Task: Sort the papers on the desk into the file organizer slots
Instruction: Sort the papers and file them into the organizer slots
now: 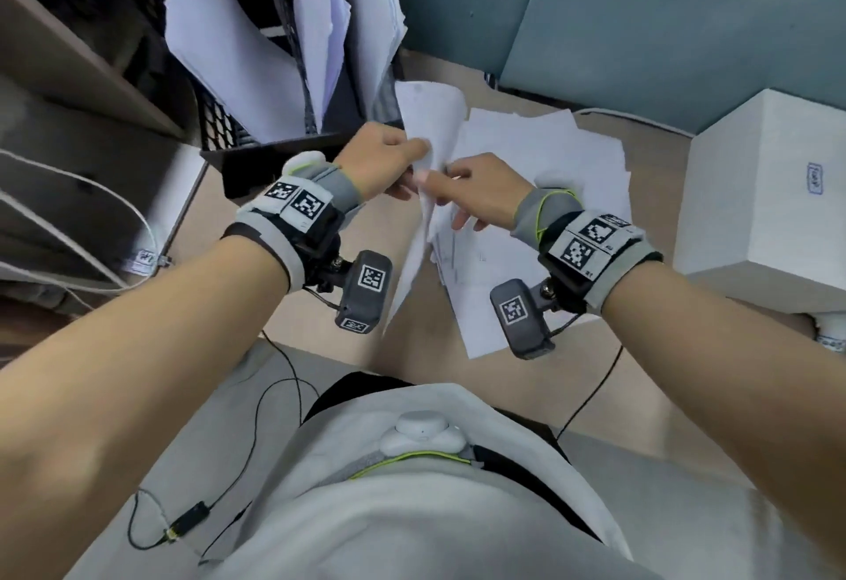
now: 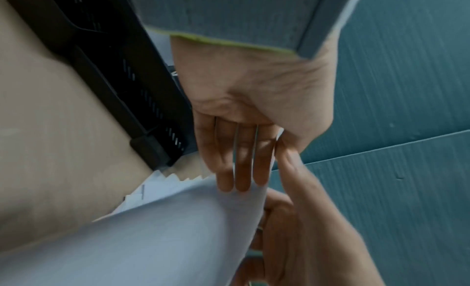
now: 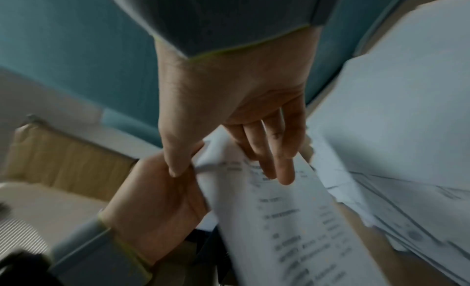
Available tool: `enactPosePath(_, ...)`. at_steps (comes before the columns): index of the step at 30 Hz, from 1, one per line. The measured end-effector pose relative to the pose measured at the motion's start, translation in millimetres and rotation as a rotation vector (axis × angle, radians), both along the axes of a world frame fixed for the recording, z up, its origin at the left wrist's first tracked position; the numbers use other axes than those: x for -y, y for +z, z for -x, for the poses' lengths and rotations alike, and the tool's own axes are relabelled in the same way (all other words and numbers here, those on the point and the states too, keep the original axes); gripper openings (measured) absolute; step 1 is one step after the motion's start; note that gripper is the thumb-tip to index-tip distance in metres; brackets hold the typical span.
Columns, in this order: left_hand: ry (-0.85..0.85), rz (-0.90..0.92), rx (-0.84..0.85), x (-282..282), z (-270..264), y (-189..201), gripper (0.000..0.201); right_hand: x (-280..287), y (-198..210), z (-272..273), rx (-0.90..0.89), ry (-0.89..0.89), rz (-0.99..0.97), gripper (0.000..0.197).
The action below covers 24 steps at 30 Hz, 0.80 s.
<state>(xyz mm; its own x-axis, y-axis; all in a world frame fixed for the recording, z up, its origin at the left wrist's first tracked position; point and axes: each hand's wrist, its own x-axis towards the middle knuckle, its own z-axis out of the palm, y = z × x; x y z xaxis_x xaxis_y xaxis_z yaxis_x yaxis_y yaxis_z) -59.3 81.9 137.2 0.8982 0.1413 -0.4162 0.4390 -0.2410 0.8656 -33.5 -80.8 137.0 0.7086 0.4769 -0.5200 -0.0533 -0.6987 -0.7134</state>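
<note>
Both the left hand point(image 1: 382, 158) and the right hand point(image 1: 476, 188) are pinching one thin printed sheet point(image 1: 428, 130) above the paper pile point(image 1: 540, 176) beside the file organizer point(image 1: 274, 153); being light and floppy, it is probably needing a hold near its edge.

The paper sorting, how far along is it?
Partly done. The file organizer slots already hold sheets. Both hands, left hand and right hand, grip one sheet lifted off the desk. A loose pile is still left to sort.
</note>
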Motion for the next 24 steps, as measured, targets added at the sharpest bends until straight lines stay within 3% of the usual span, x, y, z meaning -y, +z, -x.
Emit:
enactPosePath(3, -0.015, 0.062, 0.026, -8.3, 0.6, 11.8, 0.035, -25.4, 11.5, -0.1, 0.166, 0.099, 0.095, 0.039)
enactPosePath(5, -0.123, 0.147, 0.055, -15.6, 3.3, 14.9, 0.039, -28.9, 12.2, -1.6, 0.268, 0.097, 0.17, 0.038)
enactPosePath(8, -0.25, 0.121, 0.149, -23.0, 10.9, 15.5, 0.037, -18.6, 8.0, -3.5, 0.314, 0.056, 0.236, 0.037)
enactPosePath(11, -0.151, 0.118, 0.215, -39.1, 11.6, 10.9, 0.032, -7.3, 8.0, -6.3, 0.35, 0.034, 0.276, 0.03)
enactPosePath(13, 0.041, 0.011, 0.2, -50.9, 5.9, 3.9, 0.024, -2.8, 12.6, -9.3, 0.393, 0.05, 0.256, 0.029)
enactPosePath(15, 0.158, -0.22, 0.161, -63.2, -0.4, -3.1, 0.017, -0.8, 20.9, -12.9, 0.418, 0.071, 0.196, 0.03)
enactPosePath(18, 0.228, -0.426, 0.022, -75.8, -3.8, -15.9, 0.018, 4.4, 34.5, -18.2, 0.473, 0.091, 0.096, 0.039)
enactPosePath(21, 0.287, -0.512, -0.069, -77.9, -4.8, -19.3, 0.02, 10.1, 40.8, -24.7, 0.525, 0.056, -0.009, 0.036)
enactPosePath(24, 0.22, -0.544, -0.129, -68.8, -12.6, -14.7, 0.032, 18.8, 41.4, -30.9, 0.533, -0.004, -0.095, 0.041)
